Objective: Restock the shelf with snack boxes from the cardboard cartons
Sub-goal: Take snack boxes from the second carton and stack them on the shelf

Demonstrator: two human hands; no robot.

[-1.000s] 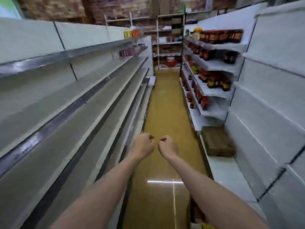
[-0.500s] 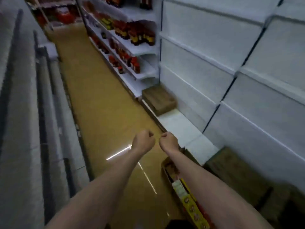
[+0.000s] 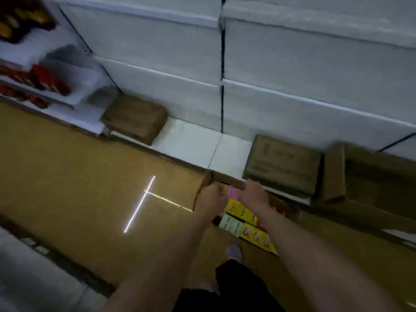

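**Restock barely begun: hands at the open carton, shelves bare**

Nearest me, both forearms reach down over the yellow floor (image 3: 78, 176). The left hand (image 3: 208, 200) and the right hand (image 3: 255, 194) meet at the far end of an open carton (image 3: 227, 180) standing on the floor against the shelf base. The left hand's fingers look curled around the carton's flap or edge; the right hand lies over the far rim, but blur keeps me from telling how its fingers are set. Inside, snack boxes (image 3: 242, 211) show in yellow, pink and pale green, seemingly all in place.

Beyond, 3 more brown cartons sit on the lowest shelf board: one (image 3: 135, 120) off to the left, one (image 3: 283, 164) just past the hands, one (image 3: 369, 174) at the right. The white shelves (image 3: 315, 70) above hold nothing I can see, so by my reckoning all the stocking remains.

The carton's near end is hidden behind the arms, labels are unreadable, and the red goods (image 3: 45, 79) far left are smeared.
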